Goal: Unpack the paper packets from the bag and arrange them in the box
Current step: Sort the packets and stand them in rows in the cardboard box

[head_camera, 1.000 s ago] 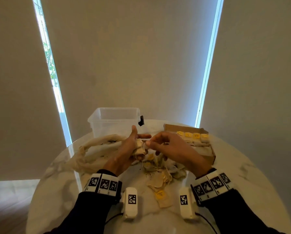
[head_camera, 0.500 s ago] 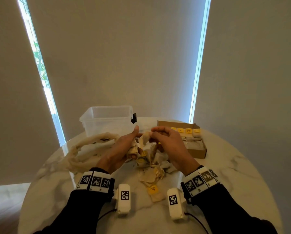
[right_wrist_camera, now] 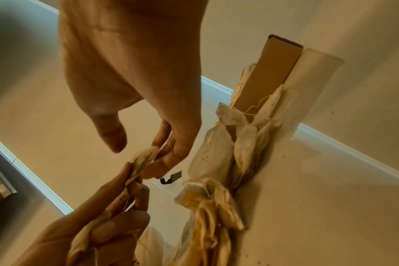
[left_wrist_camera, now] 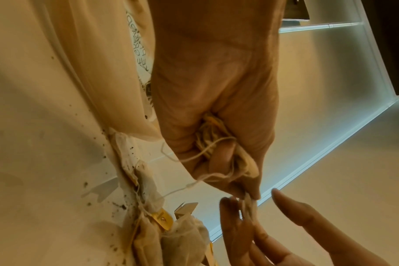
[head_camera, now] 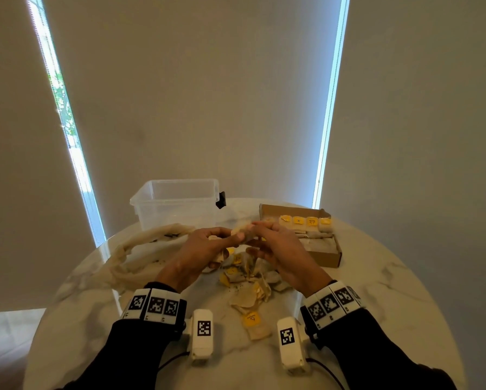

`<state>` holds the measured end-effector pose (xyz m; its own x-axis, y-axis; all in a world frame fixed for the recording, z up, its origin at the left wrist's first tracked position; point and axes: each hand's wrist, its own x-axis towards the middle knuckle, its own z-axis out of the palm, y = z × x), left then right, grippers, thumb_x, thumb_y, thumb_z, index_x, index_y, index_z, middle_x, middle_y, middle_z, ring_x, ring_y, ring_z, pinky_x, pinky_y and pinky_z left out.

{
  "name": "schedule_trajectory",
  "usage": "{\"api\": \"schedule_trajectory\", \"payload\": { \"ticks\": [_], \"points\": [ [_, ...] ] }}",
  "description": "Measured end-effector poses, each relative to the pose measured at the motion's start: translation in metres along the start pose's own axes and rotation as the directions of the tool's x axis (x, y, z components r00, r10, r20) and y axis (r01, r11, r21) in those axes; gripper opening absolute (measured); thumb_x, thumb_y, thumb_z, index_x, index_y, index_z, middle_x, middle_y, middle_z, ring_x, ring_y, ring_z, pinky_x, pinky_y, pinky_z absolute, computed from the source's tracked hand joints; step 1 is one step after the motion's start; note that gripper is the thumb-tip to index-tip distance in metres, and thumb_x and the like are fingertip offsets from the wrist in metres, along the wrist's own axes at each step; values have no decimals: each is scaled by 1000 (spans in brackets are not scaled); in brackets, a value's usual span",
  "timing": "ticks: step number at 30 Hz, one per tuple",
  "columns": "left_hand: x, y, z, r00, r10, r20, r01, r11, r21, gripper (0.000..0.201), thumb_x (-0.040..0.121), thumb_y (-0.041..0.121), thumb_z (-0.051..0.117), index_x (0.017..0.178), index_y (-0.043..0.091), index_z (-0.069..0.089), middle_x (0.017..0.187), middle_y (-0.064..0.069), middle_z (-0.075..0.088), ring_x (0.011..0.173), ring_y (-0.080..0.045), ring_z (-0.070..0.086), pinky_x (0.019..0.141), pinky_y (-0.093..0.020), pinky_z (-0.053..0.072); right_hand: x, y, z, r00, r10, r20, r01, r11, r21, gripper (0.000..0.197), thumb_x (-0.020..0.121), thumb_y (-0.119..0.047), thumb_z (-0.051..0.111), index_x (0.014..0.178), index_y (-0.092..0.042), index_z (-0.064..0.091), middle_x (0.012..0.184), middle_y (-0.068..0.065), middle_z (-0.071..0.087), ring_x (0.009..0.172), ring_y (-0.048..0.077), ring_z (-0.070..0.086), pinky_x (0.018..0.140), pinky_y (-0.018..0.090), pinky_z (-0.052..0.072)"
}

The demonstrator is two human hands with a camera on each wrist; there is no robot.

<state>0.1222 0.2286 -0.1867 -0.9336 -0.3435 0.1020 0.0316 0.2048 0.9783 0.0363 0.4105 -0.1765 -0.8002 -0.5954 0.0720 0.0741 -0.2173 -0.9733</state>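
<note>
Black sleeves (head_camera: 377,350), white wristbands (head_camera: 154,305) w/ b&w square codes, white wrist cams (head_camera: 202,336).

Since a second ago both hands have drifted apart a little and risen — the left hand (head_camera: 205,249) now curls its fingers round a bundle of packets with loose string, while the right hand (head_camera: 278,249) has shifted from pinching at mid-height to plucking one paper packet (head_camera: 243,228) at the top, between the two hands. The packet now stands higher above the heap on the tabletop (head_camera: 377,291).
</note>
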Motion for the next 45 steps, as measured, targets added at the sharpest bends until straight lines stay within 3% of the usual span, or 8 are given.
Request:
{"api": "schedule_trajectory", "payload": {
  "ticks": [6,12,20,24,29,34,38,45],
  "points": [
    [-1,1,-5,999,-30,-15,30,999,11,38,87,61,75,103,27,84,92,4,80,75,-14,62,61,-27,48,4,7,-6,996,-39,-76,30,993,-116,27,102,-14,69,129,-12,71,113,8,80,108,25,77,88,35,64],
    [-3,2,-7,997,-14,69,13,1000,24,39,92,64,68,101,30,85,95,3,76,78,-14,62,62,-28,45,9,3,-8,978,-14,-208,42,990,131,27,101,-13,71,128,-11,67,109,13,81,93,25,76,85,38,61],
    [-5,6,-1,996,7,89,-13,997,70,33,101,53,63,116,30,80,114,15,80,103,-6,76,77,-33,56,1,-8,-6,997,78,-24,-51,829,558,11,107,0,49,115,-4,55,119,26,68,110,44,75,94,59,62],
    [-6,6,-8,991,123,-46,-123,992,4,24,99,38,72,121,33,78,120,13,78,108,-7,76,55,-18,50,-2,-11,-7,978,211,8,-190,865,464,9,103,0,53,110,-5,55,97,20,68,86,31,77,84,49,67],
    [-8,8,-7,967,209,144,-231,960,157,34,94,30,79,126,41,76,119,26,75,105,4,70,75,-21,59,-10,-12,-5,934,332,133,-357,856,373,31,101,1,59,132,2,52,102,21,69,78,23,75,75,41,68],
    [-8,9,-8,966,201,165,-231,954,192,39,85,30,86,118,49,77,105,19,77,95,-8,74,67,-30,62,-9,-16,-7,936,316,154,-351,813,465,35,99,1,63,132,7,52,105,24,71,79,23,75,70,40,67],
    [-4,5,-7,950,282,130,-307,920,245,32,81,36,89,110,46,80,126,18,70,105,-8,70,87,-39,64,-9,-17,-5,942,296,162,-337,813,474,39,97,3,67,132,-2,51,115,29,71,90,30,76,73,41,68],
    [-3,6,-9,954,283,-102,-266,952,152,15,89,40,84,99,28,84,105,18,77,77,5,67,53,-13,47,-9,-21,-10,962,255,99,-266,956,126,27,95,1,73,120,4,66,110,20,76,99,28,77,96,43,63]
  ]
}}
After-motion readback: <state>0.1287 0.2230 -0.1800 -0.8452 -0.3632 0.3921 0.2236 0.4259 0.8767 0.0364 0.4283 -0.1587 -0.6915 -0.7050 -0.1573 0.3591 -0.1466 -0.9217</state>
